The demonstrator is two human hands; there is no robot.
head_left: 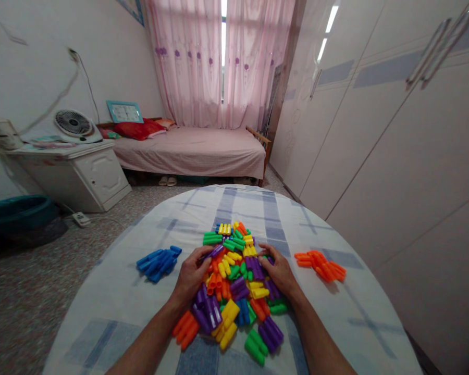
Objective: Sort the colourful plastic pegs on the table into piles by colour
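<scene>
A heap of bullet-shaped plastic building blocks lies mid-table, in purple, yellow point(230, 311), green point(256, 346), orange point(185, 329) and blue point(243, 311), many made of tubes joined side by side. My left hand point(193, 273) is at the heap's left side, thumb and forefinger closed about a purple block point(216, 252). At the right edge, my right hand point(279, 270) rests with thumb and forefinger apart, its thumb beside another purple block point(254, 268). More purple shows under that hand, partly hidden by the fingers.
A group of blue blocks point(158, 263) lies left of the heap, and orange blocks point(322, 265) lie to the right. The round table wears a checked cloth point(195, 205). Beyond stand a bed point(203, 151), a white cabinet point(101, 177) with a fan point(76, 125), and a wardrobe point(375, 130).
</scene>
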